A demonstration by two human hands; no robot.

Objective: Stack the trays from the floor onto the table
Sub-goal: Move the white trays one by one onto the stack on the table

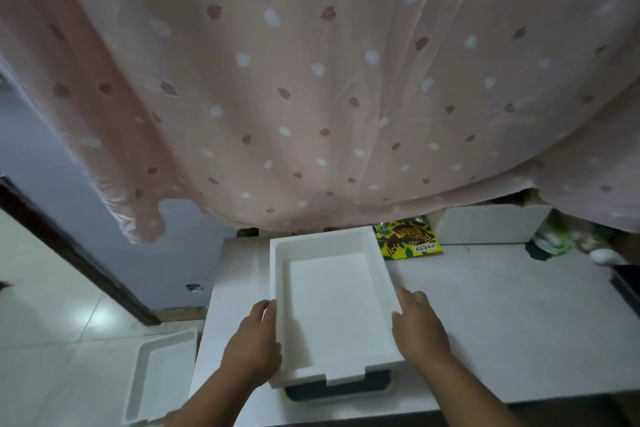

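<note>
A white tray [332, 302] sits on the white table [502, 322], resting on top of a darker tray [339, 392] whose front rim shows beneath it. My left hand [252, 347] grips the white tray's left wall and my right hand [419, 329] grips its right wall. Another white tray [161, 381] lies on the tiled floor at the lower left, beside the table.
A pink spotted curtain [311, 80] hangs over the table's far side. At the back stand a yellow-green snack packet [408, 239], a white box [488, 224] and small green items [550, 239]. A dark door frame [69, 250] runs along the left floor.
</note>
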